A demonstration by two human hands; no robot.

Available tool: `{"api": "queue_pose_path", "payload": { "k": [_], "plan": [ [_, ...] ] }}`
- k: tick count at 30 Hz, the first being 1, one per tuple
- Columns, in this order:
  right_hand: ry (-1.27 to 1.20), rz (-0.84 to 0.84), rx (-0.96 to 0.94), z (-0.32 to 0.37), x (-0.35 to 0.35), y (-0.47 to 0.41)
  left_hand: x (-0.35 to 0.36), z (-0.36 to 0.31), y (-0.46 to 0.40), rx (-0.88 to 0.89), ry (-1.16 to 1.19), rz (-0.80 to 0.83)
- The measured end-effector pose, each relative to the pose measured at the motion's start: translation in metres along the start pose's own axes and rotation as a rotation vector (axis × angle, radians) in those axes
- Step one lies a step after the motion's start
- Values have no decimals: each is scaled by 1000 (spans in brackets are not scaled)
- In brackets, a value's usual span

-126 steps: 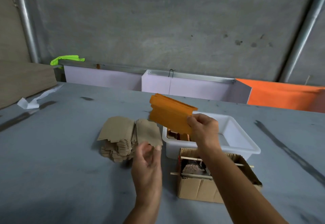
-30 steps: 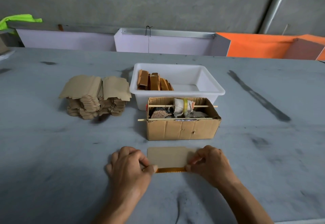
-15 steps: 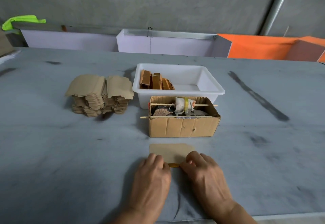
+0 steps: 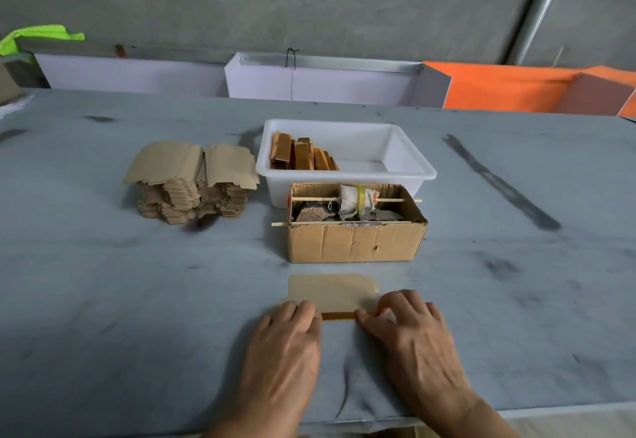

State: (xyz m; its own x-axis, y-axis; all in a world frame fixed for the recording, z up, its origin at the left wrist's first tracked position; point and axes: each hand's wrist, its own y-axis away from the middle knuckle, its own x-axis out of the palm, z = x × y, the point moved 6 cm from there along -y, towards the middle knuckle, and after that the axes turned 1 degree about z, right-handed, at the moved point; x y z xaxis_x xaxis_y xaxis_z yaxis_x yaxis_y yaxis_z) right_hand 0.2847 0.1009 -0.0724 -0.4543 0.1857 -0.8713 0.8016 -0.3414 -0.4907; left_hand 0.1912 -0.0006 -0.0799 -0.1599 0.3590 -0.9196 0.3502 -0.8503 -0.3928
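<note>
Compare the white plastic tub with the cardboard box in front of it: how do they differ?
The white tub is smooth plastic; the cardboard box is brown and creased. The tub holds folded orange-brown pieces at its left end; the box holds rags, with two thin sticks across it. The tub stands farther away, the box nearer. Both are open-topped.

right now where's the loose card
Head view, low centre: loose card on the table, between the cardboard box and the left hand and right hand on its near edge.
</note>
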Motion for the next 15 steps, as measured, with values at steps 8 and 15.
{"api": "queue_pose_path", "payload": {
  "k": [8, 15],
  "plan": [
    [-133, 94, 198, -10, 1, 2, -4, 18, 10, -102, 83, 70],
    [-258, 196, 311, -12, 11, -13, -9, 47, -33, -347, 261, 0]
  ]
}}
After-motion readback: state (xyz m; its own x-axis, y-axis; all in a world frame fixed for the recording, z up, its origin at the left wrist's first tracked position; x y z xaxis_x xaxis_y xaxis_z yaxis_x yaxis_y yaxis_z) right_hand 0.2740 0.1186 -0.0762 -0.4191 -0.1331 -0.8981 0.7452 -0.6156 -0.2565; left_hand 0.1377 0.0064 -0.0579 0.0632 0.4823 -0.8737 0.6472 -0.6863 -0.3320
